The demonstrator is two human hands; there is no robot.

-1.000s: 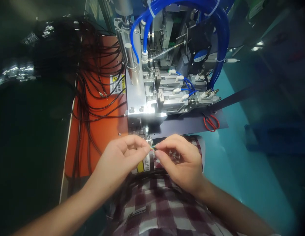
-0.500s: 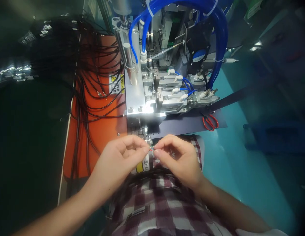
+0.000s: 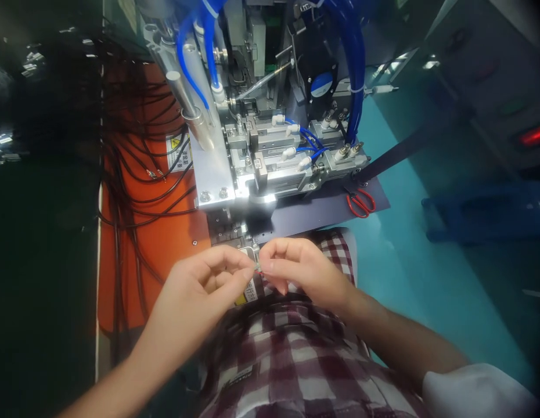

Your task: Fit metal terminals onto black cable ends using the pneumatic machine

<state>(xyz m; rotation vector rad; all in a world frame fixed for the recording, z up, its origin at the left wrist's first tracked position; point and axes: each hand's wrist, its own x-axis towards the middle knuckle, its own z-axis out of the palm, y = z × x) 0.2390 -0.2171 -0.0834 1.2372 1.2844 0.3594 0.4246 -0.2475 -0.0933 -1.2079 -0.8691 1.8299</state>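
My left hand (image 3: 199,293) and my right hand (image 3: 298,271) meet fingertip to fingertip just in front of a metal machine (image 3: 256,157). Between the pinched fingers is a thin cable end with small coloured wires (image 3: 258,269), held by both hands. The cable itself is mostly hidden under my fingers. Both hands hover over my lap, above a checked shirt (image 3: 291,360).
Several black cables (image 3: 135,174) lie looped on an orange mat (image 3: 165,232) to the left. Blue air hoses (image 3: 352,69) arch over the machine. Red-handled scissors (image 3: 360,203) rest on a dark plate at its right. A teal table surface (image 3: 409,273) extends right.
The view has shifted, so the machine sits further left and lower. My hands have stayed pinched together on the wire end, now closer to each other.
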